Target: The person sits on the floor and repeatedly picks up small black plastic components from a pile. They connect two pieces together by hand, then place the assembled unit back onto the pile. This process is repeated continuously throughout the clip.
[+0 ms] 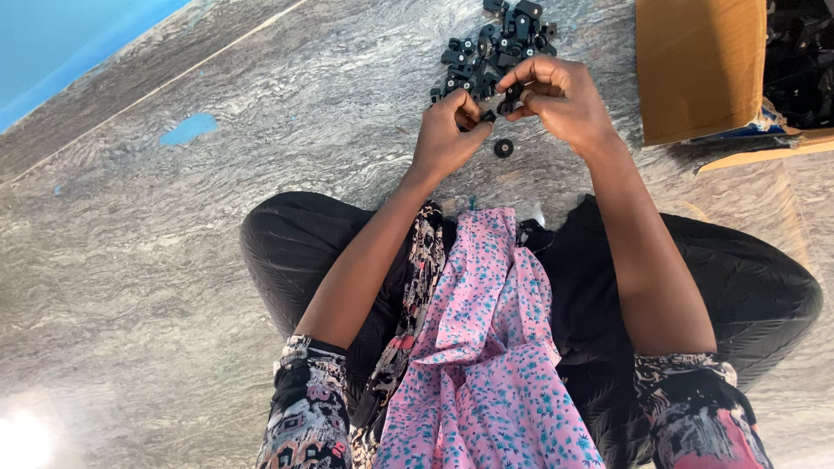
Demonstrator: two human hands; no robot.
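Two bare hands meet above a grey marbled floor (174, 260), seen from the head camera. Left hand (447, 135): fingers curled narrow, tips pinching a small black part (488, 115), partly hidden between the hands. Right hand (560, 100): fingers bent close, tips gripping a second black piece (508, 102) that touches the first. Whether the two pieces are joined cannot be told. Black disc (503, 148): lies alone on the floor at 6 o'clock of the fingertips, just beside them. Pile of black parts (495, 43): on the floor at 12 o'clock of the hands, near the fingertips. Cardboard box (699, 69): at 3 o'clock of the pile, flap open, dark parts inside at its far right. Blue patch (189, 128): on the floor at 9 o'clock of the hands, well apart. Pink flowered cloth (486, 347): draped over the lap at 6 o'clock.
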